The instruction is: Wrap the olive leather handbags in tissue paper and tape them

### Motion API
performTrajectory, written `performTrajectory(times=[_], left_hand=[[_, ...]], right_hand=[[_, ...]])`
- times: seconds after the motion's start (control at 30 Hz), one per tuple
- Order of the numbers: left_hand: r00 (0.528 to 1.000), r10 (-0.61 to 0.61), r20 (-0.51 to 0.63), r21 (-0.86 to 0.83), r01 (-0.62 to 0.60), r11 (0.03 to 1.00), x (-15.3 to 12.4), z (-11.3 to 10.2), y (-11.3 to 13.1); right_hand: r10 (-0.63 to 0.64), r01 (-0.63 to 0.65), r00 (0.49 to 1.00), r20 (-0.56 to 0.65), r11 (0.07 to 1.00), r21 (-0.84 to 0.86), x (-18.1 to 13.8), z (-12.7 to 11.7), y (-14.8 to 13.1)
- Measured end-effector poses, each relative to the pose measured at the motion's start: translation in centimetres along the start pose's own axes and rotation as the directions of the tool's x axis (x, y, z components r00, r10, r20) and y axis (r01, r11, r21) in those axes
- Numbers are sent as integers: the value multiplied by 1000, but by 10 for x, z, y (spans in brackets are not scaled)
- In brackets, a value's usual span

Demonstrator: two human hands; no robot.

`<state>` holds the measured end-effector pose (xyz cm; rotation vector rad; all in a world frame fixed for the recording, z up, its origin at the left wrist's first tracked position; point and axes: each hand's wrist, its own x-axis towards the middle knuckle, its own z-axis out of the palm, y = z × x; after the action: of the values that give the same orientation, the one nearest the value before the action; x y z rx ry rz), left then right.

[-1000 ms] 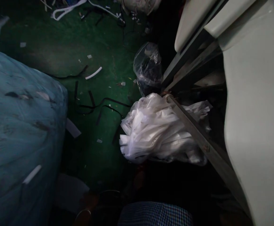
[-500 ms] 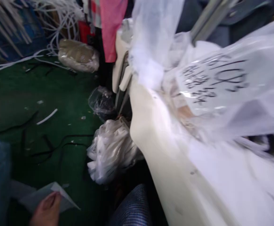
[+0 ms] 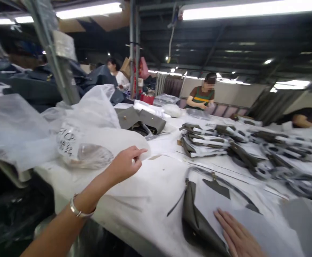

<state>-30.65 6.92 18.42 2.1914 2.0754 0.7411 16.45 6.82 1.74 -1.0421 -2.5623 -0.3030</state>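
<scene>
My left hand (image 3: 125, 163), a silver bracelet on its wrist, reaches over the white table (image 3: 150, 185) and pinches the edge of a white sheet (image 3: 118, 141) beside a crumpled clear plastic bag (image 3: 86, 121). My right hand (image 3: 237, 236) lies flat with fingers stretched out on a pale sheet (image 3: 222, 207) that rests on a dark olive bag piece (image 3: 196, 217) at the table's near edge.
Stacks of olive and white cut pieces (image 3: 204, 139) and more parts (image 3: 279, 157) cover the table's right side. A folded olive bag (image 3: 141, 120) lies farther back. A metal post (image 3: 52, 53) rises at left. Other people (image 3: 202, 94) work at the far side.
The view has swung up from the green floor and bagged scraps under the table to the tabletop. My left hand now pinches a white sheet and my right hand rests flat.
</scene>
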Motion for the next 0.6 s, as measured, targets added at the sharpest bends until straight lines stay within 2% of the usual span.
performTrajectory(times=[0.07,0.13,0.2,0.27,0.3,0.37,0.4,0.43,0.47,0.5,0.53,0.57,0.6], left_hand=[[987,14,162,64,-25,998,39,23,6],[956,13,292,110,-47,993,65,40,3],[933,-7,359,174,-60,983,82,49,0],[943,-40,331,263,-52,963,88,55,9],[959,-54,278,310,-36,950,85,58,21],[990,-2,140,345,-47,937,67,67,60],[994,103,40,309,-111,945,53,75,86],[961,273,44,211,-276,938,38,85,113],[857,500,123,81,-511,856,23,96,139],[710,659,249,-7,-679,734,11,109,162],[620,715,322,-45,-745,666,1,122,181],[569,732,374,-60,-773,632,-7,134,195],[556,718,419,-52,-775,630,-12,145,203]], right_hand=[[87,-85,996,21,994,-74,3,-10,-15],[179,-174,978,111,983,-58,9,-19,-27],[272,-277,943,193,961,1,16,-24,-32],[313,-338,919,240,939,67,19,-27,-32],[330,-361,910,250,928,90,19,-27,-32],[348,-387,902,256,914,123,19,-29,-32],[347,-389,903,255,911,136,19,-30,-32],[340,-383,906,252,911,150,19,-32,-31],[324,-370,912,250,914,165,19,-34,-30],[301,-349,921,247,919,182,20,-36,-28],[270,-322,931,245,925,202,21,-38,-25],[235,-291,941,245,930,223,23,-41,-20],[199,-260,948,247,934,246,25,-43,-15]])
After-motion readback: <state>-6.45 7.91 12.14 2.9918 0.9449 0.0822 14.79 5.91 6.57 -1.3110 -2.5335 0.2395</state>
